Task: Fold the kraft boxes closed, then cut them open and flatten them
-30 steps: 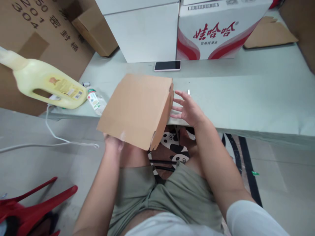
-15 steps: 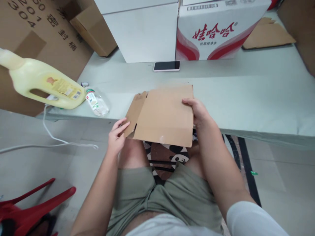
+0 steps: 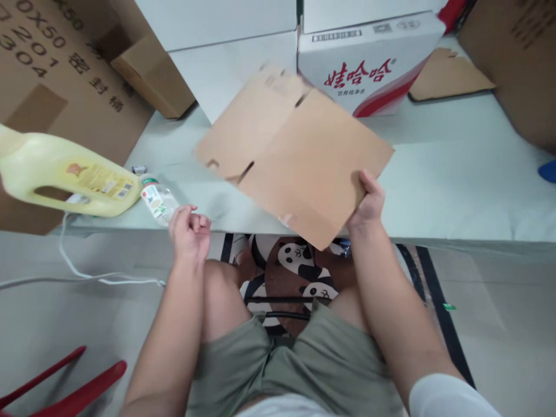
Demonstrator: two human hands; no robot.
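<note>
A brown cardboard piece (image 3: 299, 156) with slots and a fold line is tilted above the front of the table. My right hand (image 3: 368, 200) grips its lower right edge, thumb on top and the other fingers hidden beneath. Apart from the cardboard, my left hand (image 3: 190, 231) is raised at the table's front edge with loosely curled fingers and nothing in it. Just behind that hand lies a clear plastic bottle (image 3: 158, 202) with a green cap and a label.
The pale table (image 3: 438, 174) bears a white and red carton (image 3: 360, 72), flat cardboard (image 3: 449, 75) and a large yellow jug (image 3: 73, 171). Big brown boxes (image 3: 43, 110) stand at the left. A white cable (image 3: 87, 272) hangs below, near red chair legs (image 3: 82, 388).
My left hand has let go of the cardboard and moved left. My right hand has moved slightly right, and the cardboard has opened out, turned and risen. The phone is now hidden.
</note>
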